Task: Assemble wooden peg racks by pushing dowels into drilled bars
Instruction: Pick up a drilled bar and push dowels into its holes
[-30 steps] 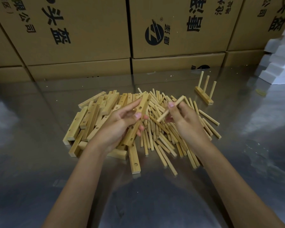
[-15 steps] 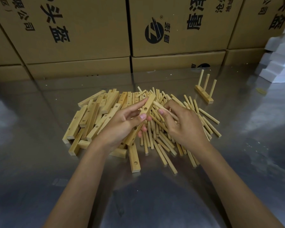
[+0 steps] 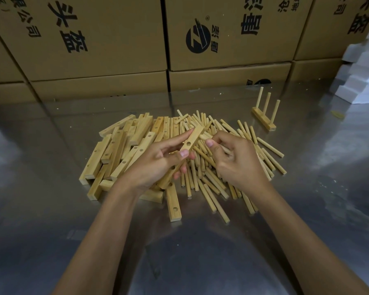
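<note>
Where the steel table (image 3: 51, 209) carries a heap of pale drilled bars (image 3: 119, 150) and round dowels (image 3: 202, 177), the left hand (image 3: 158, 162) grips one bar (image 3: 190, 141), tilted, a hole showing; the right hand (image 3: 237, 160) pinches a dowel (image 3: 203, 136) at its side.

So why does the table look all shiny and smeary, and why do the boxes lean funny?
Head view: the metal table mirrors the boxes and the light, giving pale glare patches at left and right; the wide lens bends the box edges outward; the left hand, bar and right hand look fairly sharp, the corners softer.
</note>
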Demonstrator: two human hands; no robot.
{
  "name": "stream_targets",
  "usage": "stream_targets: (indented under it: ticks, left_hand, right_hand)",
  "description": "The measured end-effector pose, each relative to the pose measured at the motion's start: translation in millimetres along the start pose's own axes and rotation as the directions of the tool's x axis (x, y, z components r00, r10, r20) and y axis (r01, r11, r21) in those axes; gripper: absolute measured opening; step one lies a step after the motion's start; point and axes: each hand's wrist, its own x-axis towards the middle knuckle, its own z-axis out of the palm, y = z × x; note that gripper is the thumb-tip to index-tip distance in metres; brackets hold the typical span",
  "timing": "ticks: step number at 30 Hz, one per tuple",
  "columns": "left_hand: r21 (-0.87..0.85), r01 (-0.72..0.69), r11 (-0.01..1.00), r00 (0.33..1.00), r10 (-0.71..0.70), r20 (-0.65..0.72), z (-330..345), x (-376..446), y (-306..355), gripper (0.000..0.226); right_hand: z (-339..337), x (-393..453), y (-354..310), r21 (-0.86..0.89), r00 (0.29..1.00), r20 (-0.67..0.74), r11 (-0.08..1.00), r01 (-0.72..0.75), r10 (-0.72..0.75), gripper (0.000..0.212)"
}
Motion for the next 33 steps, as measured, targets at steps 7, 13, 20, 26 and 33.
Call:
stream_targets:
  ticks: [7, 13, 20, 26, 33]
  left_hand:
    - [0.089, 0.006, 0.996, 1.0, -0.006, 0.001, 1.1, 0.0, 0.4, 0.053]
    - [0.096, 0.038, 0.995, 0.999, -0.035, -0.033, -1.9, 1.2, 0.6, 0.047]
    - [0.198, 0.045, 0.979, 0.998, -0.034, -0.059, 0.7, 0.7, 4.7, 0.048]
    - [0.219, 0.025, 0.976, 1.0, -0.021, -0.019, 1.6, -0.4, 5.7, 0.049]
    - [0.204, 0.068, 0.977, 0.998, -0.065, -0.025, 8.1, 3.5, 1.6, 0.051]
  right_hand:
    - [1.3, -0.6, -5.3, 0.629, 0.852, 0.317, 0.581, -0.517, 0.416, 0.029]
    - [15.6, -7.9, -5.6, -0.021, 0.996, -0.089, 1.0, -0.013, 0.011, 0.023]
    - [24.8, -8.3, -2.7, -0.369, 0.998, -0.011, 0.928, 0.058, -0.067, 0.02]
    - [11.4, -0.6, -6.8, 0.437, 0.886, 0.259, 0.771, -0.463, 0.386, 0.035]
    - [-2.1, 9.7, 2.2, 0.505, 0.778, 0.482, 0.598, -0.623, 0.403, 0.033]
